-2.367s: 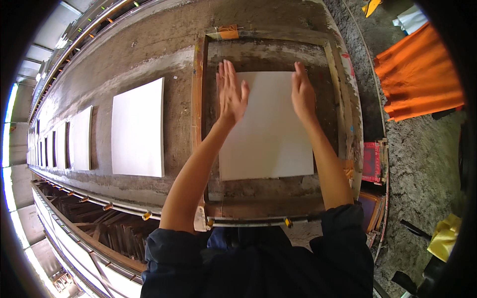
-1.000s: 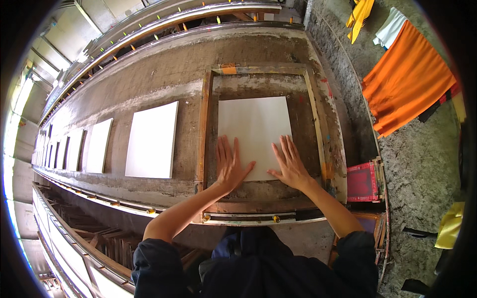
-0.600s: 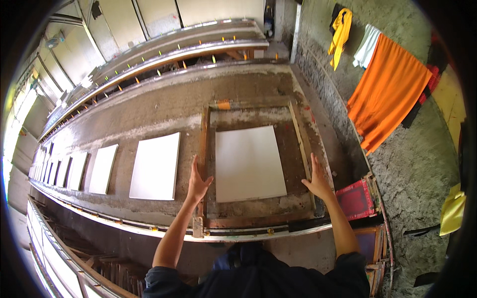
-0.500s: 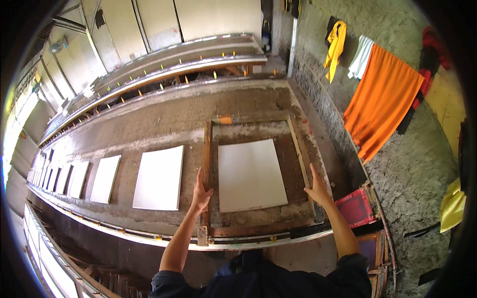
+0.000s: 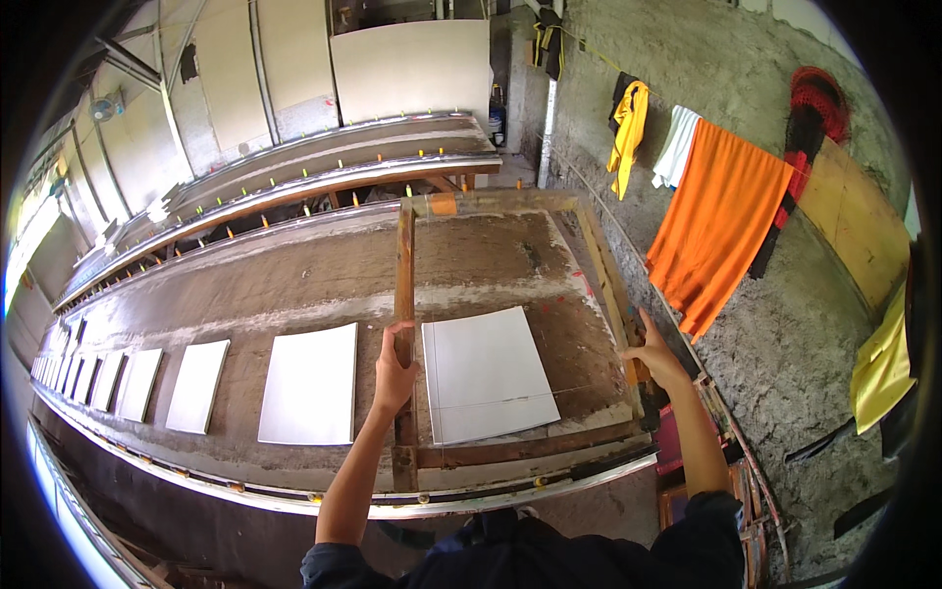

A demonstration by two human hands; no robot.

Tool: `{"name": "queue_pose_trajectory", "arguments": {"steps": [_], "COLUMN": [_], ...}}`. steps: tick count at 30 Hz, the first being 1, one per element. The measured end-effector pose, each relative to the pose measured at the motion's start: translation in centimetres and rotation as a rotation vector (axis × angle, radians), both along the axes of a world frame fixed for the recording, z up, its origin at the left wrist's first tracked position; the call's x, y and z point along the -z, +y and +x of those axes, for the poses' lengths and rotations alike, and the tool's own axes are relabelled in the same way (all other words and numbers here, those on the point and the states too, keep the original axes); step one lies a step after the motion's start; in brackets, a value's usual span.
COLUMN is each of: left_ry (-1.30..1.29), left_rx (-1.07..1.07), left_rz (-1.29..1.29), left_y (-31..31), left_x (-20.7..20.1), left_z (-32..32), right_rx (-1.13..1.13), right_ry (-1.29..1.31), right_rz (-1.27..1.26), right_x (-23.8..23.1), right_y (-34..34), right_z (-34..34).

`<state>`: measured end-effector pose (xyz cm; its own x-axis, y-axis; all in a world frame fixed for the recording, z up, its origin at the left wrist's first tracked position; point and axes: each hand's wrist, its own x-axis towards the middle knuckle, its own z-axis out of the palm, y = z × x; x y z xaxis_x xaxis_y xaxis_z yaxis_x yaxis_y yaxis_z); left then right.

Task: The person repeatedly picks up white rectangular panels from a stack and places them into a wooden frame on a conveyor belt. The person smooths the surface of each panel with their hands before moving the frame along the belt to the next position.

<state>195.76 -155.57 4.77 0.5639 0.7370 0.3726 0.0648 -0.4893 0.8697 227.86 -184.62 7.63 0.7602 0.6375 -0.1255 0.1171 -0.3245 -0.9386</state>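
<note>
I hold a large wooden screen frame (image 5: 404,260) by its two side bars, over a long brown table. My left hand (image 5: 397,371) is closed around the left bar. My right hand (image 5: 655,357) grips the right bar, its fingers partly hidden behind the wood. The frame's far side looks raised off the table, while its near bar stays low by the table's front edge. Through the frame's opening a white sheet (image 5: 488,378) shows flat on the table, with thin lines across it. Another white sheet (image 5: 309,385) lies just left of the frame.
More white sheets (image 5: 198,386) run in a row to the far left. A metal rail with small stops (image 5: 540,482) edges the table's front. Behind stands a second long table (image 5: 392,169). On the right, an orange cloth (image 5: 716,221) hangs along a rough grey wall (image 5: 785,393).
The frame's far bar has risen from the table, and both hands now grip the side bars with fingers more curled. My view has tilted up somewhat.
</note>
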Motion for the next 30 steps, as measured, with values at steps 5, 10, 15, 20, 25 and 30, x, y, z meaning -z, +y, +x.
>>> {"name": "queue_pose_trajectory", "arguments": {"steps": [5,10,15,20,25,30], "left_ry": [-0.040,0.006,0.046,0.175,0.162,0.176], "left_rx": [0.040,0.118,0.183,0.141,0.101,0.021], "left_rz": [0.185,0.062,0.149,0.092,0.064,0.051], "left_y": [-1.3,-5.3,-11.1,-18.1,-24.4,-27.0], "left_x": [-1.7,-3.1,-2.5,-1.1,-0.5,-0.1], "left_z": [2.6,8.2,16.8,23.1,30.3,33.3], "right_rx": [0.101,0.163,0.139,0.094,0.096,0.018], "right_ry": [-0.162,-0.204,-0.126,0.129,0.069,0.180], "right_rz": [-0.093,-0.050,0.117,0.140,0.084,0.118], "right_x": [-0.9,-0.7,1.6,1.6,4.6,2.9], "right_y": [-2.1,-6.9,-15.0,-21.0,-25.9,-25.9], "right_z": [0.6,5.7,14.5,21.0,29.8,34.0]}}
